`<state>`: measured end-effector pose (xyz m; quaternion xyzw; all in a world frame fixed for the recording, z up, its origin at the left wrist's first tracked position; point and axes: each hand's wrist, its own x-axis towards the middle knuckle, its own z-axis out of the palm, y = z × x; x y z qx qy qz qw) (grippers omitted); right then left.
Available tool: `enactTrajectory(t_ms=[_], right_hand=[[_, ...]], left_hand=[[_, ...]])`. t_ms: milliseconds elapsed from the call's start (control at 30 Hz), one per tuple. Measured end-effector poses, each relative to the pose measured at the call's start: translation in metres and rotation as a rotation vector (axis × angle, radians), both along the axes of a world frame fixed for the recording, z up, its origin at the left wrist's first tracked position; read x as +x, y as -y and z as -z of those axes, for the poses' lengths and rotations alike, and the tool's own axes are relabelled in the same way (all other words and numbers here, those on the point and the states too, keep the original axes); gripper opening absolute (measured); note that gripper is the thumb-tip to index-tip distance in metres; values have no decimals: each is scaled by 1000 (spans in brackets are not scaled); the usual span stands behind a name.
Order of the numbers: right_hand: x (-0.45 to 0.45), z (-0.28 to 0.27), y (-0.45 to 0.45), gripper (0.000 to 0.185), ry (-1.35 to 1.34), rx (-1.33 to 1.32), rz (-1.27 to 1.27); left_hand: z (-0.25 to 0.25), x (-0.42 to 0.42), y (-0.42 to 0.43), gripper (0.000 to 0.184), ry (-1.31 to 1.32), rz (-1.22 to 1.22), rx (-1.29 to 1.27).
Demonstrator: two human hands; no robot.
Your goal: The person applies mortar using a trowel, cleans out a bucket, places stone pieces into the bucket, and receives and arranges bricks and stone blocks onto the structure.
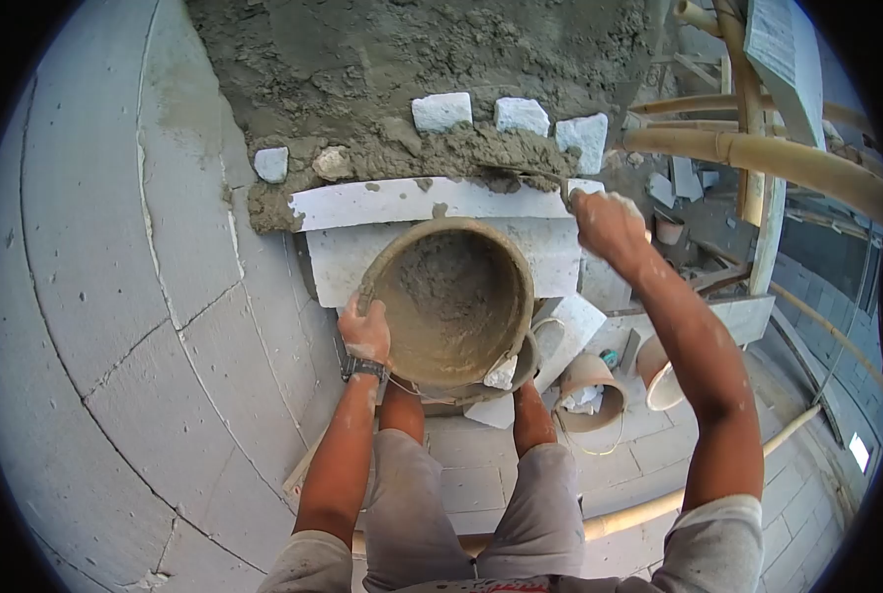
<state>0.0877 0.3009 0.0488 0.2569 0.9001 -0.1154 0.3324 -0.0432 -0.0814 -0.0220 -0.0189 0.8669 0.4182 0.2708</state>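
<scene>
My left hand (364, 332) is closed on the left rim of a round, mortar-smeared bucket (521, 287), tilted so that its inside faces me. Wet grey mortar (448, 272) coats the bottom and walls inside. Closed round a handle, my right hand (610, 225) holds a trowel (532, 176); its thin blade lies against the mortar bed (441, 150), partly hidden by mortar. Just below that bed runs a long white block strip (392, 204). Pale block pieces (441, 112) are set in the mortar. A white chunk (501, 373) touches the bucket's lower rim.
A grey block wall (95, 247) rises on my left. Bamboo poles (758, 153) cross at the upper right. Lower right, a bucket (592, 390) holding white pieces stands beside another pale bucket (659, 374). Another bamboo pole (634, 514) passes behind my legs.
</scene>
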Motion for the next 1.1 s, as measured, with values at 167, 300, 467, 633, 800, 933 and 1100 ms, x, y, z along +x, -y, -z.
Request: enactTrajectory(t_ms=[167, 300, 467, 633, 800, 933, 1100], right_hand=[[15, 3, 6, 19, -51, -4, 87], [47, -8, 16, 28, -200, -128, 165], [132, -78, 95, 38, -393, -220, 280], [114, -119, 106, 30, -8, -77, 16], [44, 0, 104, 27, -123, -27, -66], [58, -11, 161, 35, -49, -54, -294], [98, -4, 158, 16, -298, 80, -314]], left_hand=[[5, 3, 9, 41, 49, -11, 1], [-3, 8, 3, 38, 99, -36, 87], [-20, 15, -10, 43, 150, 8, 47], [-66, 44, -64, 59, -21, 352, 30], [-94, 69, -109, 65, -191, 695, -23], [-84, 57, -103, 63, -200, 686, 38], [-87, 73, -96, 63, -227, 587, 126]])
